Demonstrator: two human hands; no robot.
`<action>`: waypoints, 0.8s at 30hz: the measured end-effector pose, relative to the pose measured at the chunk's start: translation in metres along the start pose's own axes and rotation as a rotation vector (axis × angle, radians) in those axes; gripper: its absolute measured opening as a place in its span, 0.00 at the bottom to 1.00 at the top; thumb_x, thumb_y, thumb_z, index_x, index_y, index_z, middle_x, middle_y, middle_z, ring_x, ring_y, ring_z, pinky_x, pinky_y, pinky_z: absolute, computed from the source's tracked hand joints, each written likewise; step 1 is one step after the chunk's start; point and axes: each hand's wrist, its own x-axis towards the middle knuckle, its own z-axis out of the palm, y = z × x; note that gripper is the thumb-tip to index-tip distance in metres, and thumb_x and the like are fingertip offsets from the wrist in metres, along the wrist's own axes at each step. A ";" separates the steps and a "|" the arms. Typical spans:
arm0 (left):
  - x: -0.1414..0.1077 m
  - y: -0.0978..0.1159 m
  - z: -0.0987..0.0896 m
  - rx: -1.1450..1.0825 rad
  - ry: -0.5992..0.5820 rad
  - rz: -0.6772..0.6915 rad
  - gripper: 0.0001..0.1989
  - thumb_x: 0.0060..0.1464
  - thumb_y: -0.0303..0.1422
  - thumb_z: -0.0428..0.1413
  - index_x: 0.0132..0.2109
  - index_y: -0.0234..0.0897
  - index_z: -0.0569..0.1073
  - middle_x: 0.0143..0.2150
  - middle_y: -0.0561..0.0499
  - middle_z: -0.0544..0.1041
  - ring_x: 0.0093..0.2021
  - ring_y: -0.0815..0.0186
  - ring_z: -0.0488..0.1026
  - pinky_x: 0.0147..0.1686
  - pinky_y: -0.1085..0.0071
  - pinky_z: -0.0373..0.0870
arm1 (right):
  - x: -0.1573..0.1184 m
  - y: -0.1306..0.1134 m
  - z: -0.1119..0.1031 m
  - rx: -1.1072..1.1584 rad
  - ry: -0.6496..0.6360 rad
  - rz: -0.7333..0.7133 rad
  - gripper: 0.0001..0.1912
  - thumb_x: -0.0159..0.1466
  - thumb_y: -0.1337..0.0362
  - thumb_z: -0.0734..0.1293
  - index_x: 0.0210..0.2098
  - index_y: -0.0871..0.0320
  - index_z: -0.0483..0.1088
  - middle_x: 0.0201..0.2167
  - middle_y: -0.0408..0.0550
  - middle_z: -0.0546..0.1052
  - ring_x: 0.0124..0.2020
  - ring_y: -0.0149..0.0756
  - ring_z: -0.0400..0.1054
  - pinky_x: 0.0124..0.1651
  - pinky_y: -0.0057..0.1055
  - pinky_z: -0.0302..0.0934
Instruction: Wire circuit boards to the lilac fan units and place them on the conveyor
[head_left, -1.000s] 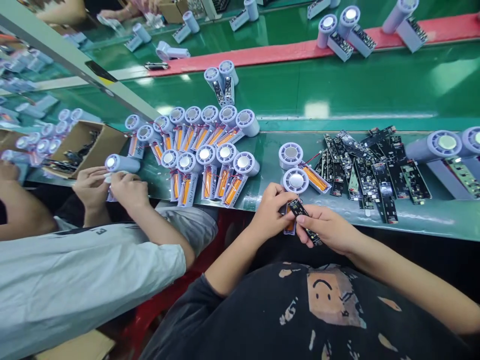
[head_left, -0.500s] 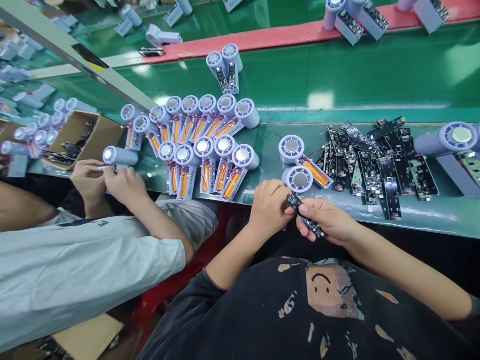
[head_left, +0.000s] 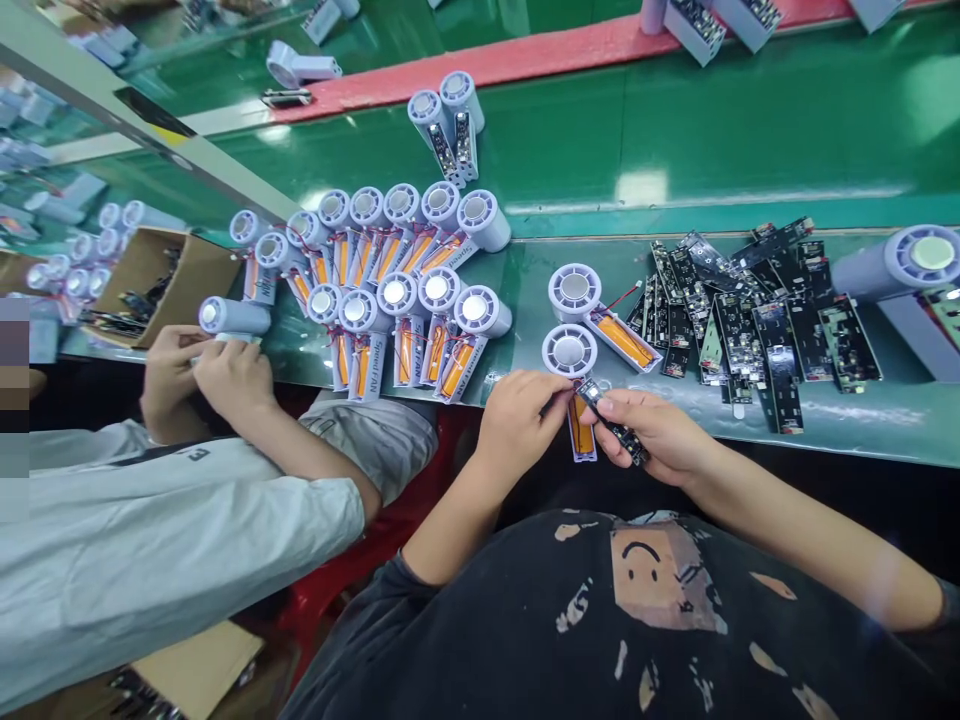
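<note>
One circuit board (head_left: pixel 616 428) is in your right hand (head_left: pixel 658 432), pinched between thumb and fingers along its lower half. Its long axis slants: the far end points up and left, the near end down and right toward your lap. Just left of it lies the open handle of a fan (head_left: pixel 568 350), its orange battery (head_left: pixel 583 428) showing. That handle runs almost straight toward you, past the table edge, so board and handle spread apart like a narrow V, closest at the fan's neck. Your left hand (head_left: pixel 523 415) is the nearer one to that neck, thumb and fingertips drawn together beside the board's far end; whether they grip a wire or the board itself, you cannot tell from this view.

Beyond the first fan, just behind its round head, stands a second fan (head_left: pixel 575 288), its handle angled right toward the pile of boards (head_left: pixel 742 330) on the table (head_left: pixel 525 300). Off to the left, well apart from your hands, sit rows of fans (head_left: pixel 401 290). Farther back, two fans with boards (head_left: pixel 454 130) stand together, short of the red strip (head_left: pixel 487 72).
</note>
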 end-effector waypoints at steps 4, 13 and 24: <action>0.005 -0.002 -0.004 -0.042 -0.030 -0.037 0.04 0.62 0.28 0.57 0.38 0.38 0.76 0.35 0.51 0.81 0.37 0.64 0.78 0.40 0.67 0.72 | 0.000 0.001 0.002 0.090 0.064 0.041 0.21 0.52 0.49 0.77 0.30 0.60 0.73 0.14 0.38 0.68 0.14 0.24 0.57 0.18 0.23 0.47; 0.034 -0.001 -0.014 0.042 -0.259 0.087 0.26 0.58 0.21 0.53 0.62 0.39 0.65 0.68 0.42 0.67 0.67 0.54 0.65 0.65 0.53 0.65 | 0.000 0.004 0.007 0.013 0.130 -0.001 0.24 0.52 0.46 0.76 0.31 0.61 0.72 0.15 0.38 0.68 0.14 0.25 0.58 0.18 0.24 0.47; 0.022 0.009 -0.014 0.049 -0.097 -0.072 0.23 0.59 0.26 0.57 0.61 0.39 0.67 0.64 0.41 0.69 0.64 0.54 0.66 0.61 0.54 0.67 | 0.002 -0.001 0.004 -0.162 0.206 -0.079 0.21 0.55 0.47 0.72 0.32 0.60 0.70 0.14 0.38 0.68 0.13 0.25 0.55 0.17 0.24 0.46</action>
